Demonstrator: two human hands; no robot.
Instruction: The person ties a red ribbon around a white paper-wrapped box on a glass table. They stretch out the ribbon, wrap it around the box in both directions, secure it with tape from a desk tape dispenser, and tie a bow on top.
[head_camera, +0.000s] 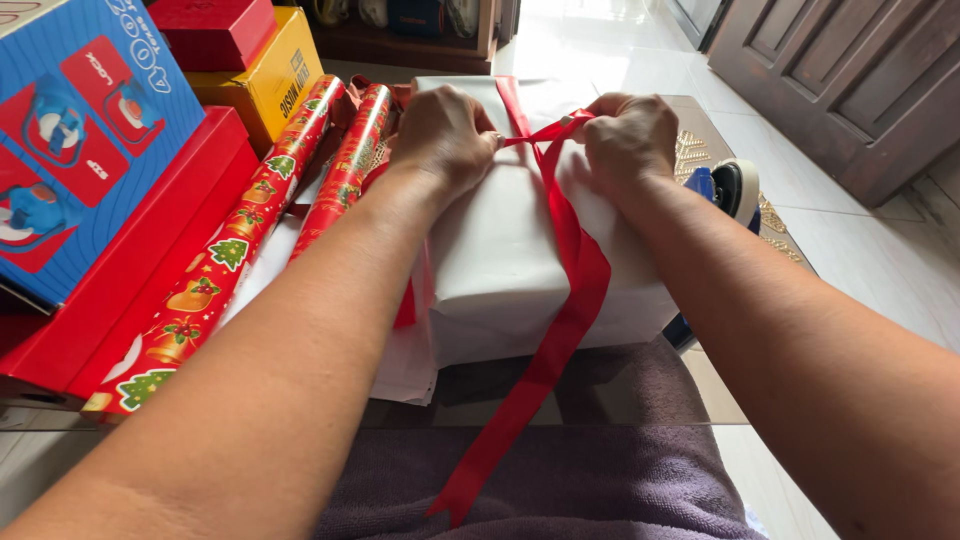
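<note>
Your left hand (443, 130) and right hand (628, 140) were both closed on the red ribbon (570, 300), pinching it atop the white-wrapped box (500, 260) on the table (720, 130), beside wrapping-paper rolls (250, 220).

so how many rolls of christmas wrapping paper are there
2. One roll runs along the red box at the left; the second roll lies beside it, right by the left hand on the white-wrapped box. More may be hidden under the arms.
</note>
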